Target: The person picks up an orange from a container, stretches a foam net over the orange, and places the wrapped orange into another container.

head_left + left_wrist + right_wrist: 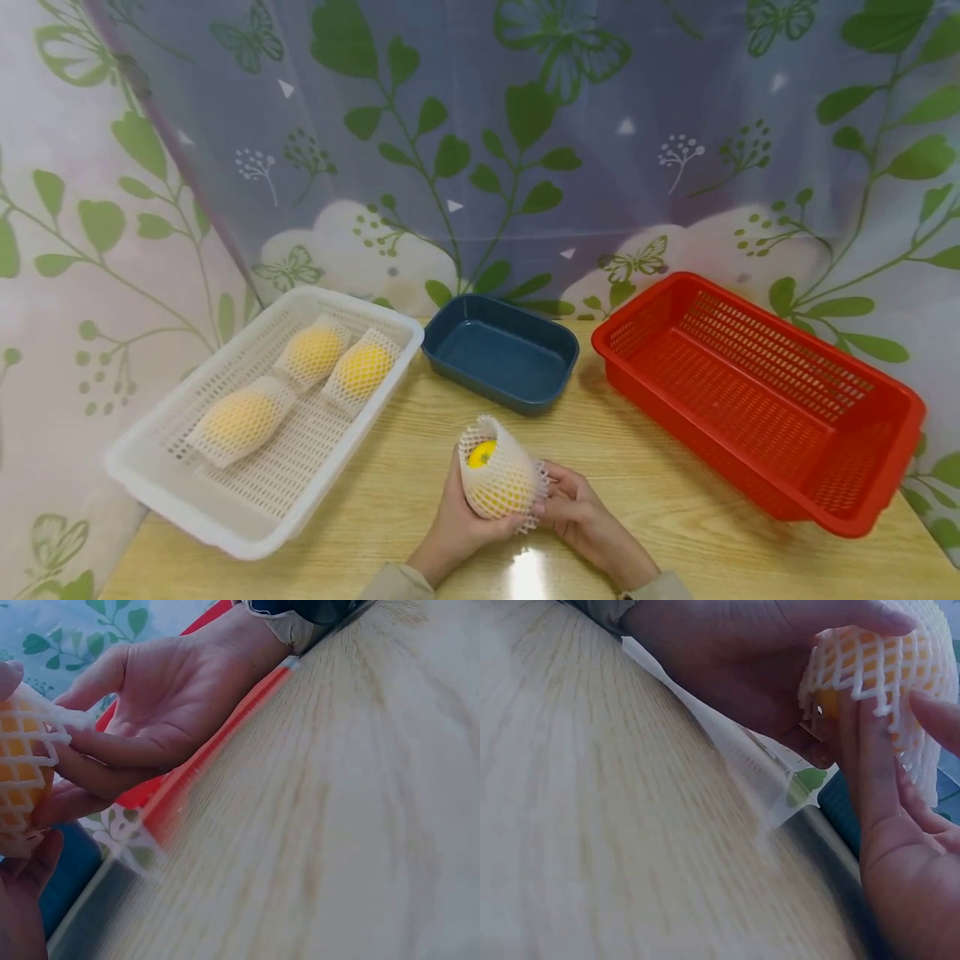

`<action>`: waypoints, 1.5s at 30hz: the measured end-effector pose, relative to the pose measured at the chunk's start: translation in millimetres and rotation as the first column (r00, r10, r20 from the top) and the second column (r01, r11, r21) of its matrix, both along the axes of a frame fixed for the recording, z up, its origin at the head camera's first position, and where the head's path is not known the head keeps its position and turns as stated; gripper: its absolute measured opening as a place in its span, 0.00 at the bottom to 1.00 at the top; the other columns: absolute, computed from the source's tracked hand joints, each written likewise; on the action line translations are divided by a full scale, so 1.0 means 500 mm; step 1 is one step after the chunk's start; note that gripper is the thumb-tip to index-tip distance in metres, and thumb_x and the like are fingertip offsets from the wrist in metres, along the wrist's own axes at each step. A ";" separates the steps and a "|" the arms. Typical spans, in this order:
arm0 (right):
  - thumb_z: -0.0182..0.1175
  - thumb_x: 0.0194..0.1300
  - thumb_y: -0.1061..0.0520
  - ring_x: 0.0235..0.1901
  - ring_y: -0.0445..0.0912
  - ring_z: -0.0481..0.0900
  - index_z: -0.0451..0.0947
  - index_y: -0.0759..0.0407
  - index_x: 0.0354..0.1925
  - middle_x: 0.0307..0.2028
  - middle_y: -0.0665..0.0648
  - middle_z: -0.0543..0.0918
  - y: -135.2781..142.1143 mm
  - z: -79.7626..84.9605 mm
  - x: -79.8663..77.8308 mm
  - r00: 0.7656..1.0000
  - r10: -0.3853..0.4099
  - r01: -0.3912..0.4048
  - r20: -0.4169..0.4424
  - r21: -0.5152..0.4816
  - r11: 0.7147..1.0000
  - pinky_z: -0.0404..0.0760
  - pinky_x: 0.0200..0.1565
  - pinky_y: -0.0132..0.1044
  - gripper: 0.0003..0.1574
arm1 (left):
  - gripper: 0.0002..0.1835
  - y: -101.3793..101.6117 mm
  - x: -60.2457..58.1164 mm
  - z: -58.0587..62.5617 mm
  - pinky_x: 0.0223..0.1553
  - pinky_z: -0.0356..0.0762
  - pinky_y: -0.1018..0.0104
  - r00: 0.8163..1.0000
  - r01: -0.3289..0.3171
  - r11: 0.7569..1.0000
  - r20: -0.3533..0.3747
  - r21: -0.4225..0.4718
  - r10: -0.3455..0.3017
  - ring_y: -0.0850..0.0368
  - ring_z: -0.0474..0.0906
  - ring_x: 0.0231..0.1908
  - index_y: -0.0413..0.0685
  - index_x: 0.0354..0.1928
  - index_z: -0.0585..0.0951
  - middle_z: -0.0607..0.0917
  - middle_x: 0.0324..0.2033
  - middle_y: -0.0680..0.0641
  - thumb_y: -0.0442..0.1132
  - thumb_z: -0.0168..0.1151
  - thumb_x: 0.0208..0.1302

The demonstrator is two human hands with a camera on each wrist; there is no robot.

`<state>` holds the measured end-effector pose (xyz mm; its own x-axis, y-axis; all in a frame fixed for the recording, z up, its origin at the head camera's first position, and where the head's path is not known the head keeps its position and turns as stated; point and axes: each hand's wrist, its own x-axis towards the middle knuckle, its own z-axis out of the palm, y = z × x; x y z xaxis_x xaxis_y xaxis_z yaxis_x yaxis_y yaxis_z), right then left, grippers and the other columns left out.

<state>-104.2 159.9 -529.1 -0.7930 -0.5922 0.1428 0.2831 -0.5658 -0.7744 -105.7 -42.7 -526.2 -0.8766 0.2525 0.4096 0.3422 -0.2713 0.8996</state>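
Observation:
A yellow fruit (482, 454) sits in a white foam net (504, 483), held above the near middle of the table. Its rounded top with a green stem spot shows through the net's upper opening. My left hand (463, 523) grips the netted fruit from the left and below. On the other side, my right hand (588, 518) pinches the net's loose edge. In the right wrist view, the fingers (877, 765) of that hand lie at the net's rim, against the fruit, with the thumb over the net. Part of the fruit is cut off in the left wrist view.
On the left stands a white basket (273, 529) with three netted yellow fruits (243, 417). A dark blue tray (498, 354) is at the back middle of the wooden table (420, 467). A red basket (750, 400) stands on the right. Patterned cloth (480, 167) hangs behind.

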 end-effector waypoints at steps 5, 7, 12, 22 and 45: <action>0.49 0.64 0.73 0.54 0.48 0.78 0.64 0.60 0.66 0.57 0.60 0.78 -0.005 -0.003 0.000 0.999 -0.039 0.040 -0.018 0.078 0.996 0.80 0.53 0.39 0.32 | 0.53 -0.003 -0.001 0.000 0.59 0.74 0.59 0.999 -0.045 0.998 -0.007 -0.032 0.045 0.51 0.76 0.56 0.43 0.70 0.58 0.74 0.58 0.39 0.25 0.76 0.40; 0.51 0.63 0.73 0.56 0.48 0.77 0.61 0.59 0.67 0.58 0.58 0.76 -0.007 -0.006 -0.002 0.996 -0.080 0.085 -0.045 0.110 0.990 0.79 0.53 0.40 0.35 | 0.53 -0.004 -0.001 0.000 0.59 0.73 0.60 0.998 -0.068 0.997 -0.002 -0.042 0.068 0.52 0.76 0.56 0.41 0.70 0.58 0.74 0.59 0.40 0.26 0.76 0.40; 0.56 0.60 0.74 0.61 0.48 0.72 0.48 0.67 0.72 0.64 0.58 0.70 -0.010 -0.010 -0.005 0.981 -0.139 0.158 -0.137 0.138 0.978 0.74 0.59 0.40 0.46 | 0.53 -0.007 -0.002 -0.004 0.59 0.73 0.61 0.996 -0.085 0.994 -0.006 -0.063 0.085 0.52 0.76 0.55 0.40 0.70 0.58 0.73 0.58 0.39 0.27 0.76 0.40; 0.56 0.59 0.76 0.63 0.47 0.69 0.61 0.64 0.70 0.64 0.60 0.71 -0.015 -0.012 -0.007 0.960 -0.082 0.095 -0.269 0.038 0.995 0.68 0.64 0.37 0.41 | 0.54 -0.003 -0.003 -0.009 0.60 0.71 0.62 0.997 -0.046 0.993 0.051 -0.111 0.052 0.48 0.74 0.55 0.50 0.66 0.57 0.72 0.59 0.41 0.31 0.81 0.39; 0.50 0.66 0.74 0.62 0.48 0.72 0.64 0.63 0.68 0.63 0.60 0.73 -0.009 -0.007 -0.005 0.974 -0.135 0.150 -0.180 0.068 0.986 0.71 0.63 0.40 0.33 | 0.40 -0.008 -0.003 -0.010 0.58 0.72 0.61 0.992 0.085 0.995 0.102 -0.042 -0.081 0.50 0.71 0.59 0.48 0.68 0.55 0.68 0.62 0.40 0.36 0.68 0.60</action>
<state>-106.7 155.6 -532.4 -0.8371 -0.4903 0.2426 0.0608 -0.5241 -0.8495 -107.0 -46.8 -531.4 -0.8878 0.3425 0.3073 0.2280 -0.2528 0.9403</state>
